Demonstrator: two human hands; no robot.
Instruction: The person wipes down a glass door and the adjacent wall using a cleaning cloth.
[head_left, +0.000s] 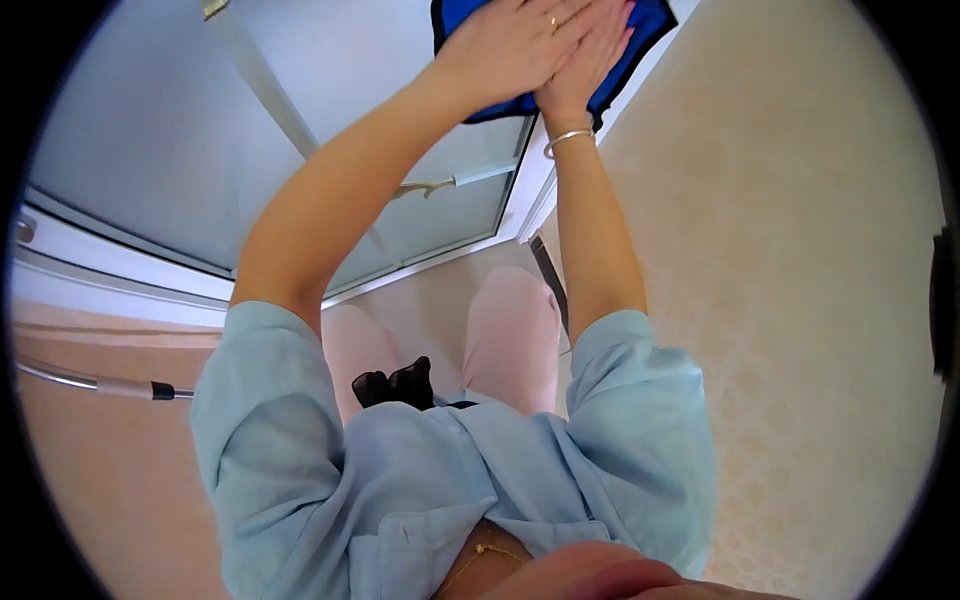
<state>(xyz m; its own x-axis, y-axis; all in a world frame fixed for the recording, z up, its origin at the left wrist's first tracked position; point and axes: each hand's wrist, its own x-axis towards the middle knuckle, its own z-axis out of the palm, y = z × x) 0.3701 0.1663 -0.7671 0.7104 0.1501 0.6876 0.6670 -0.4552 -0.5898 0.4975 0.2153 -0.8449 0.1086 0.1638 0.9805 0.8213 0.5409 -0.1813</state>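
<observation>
A blue cloth with black edging is spread against the upper part of a white-framed glass door. My right hand lies on the cloth with its fingers stretched out; a silver bracelet circles that wrist. Partly over it rests my left hand, flat, with a ring on one finger. Neither hand's fingers are curled around the cloth. The top of the cloth and some fingertips run out of the frame.
A patterned beige wall stands right of the door frame. At the lower left is a curved metal rail. A handle shows at the far left. Black bow-like fabric hangs at my waist, above my pink trousers.
</observation>
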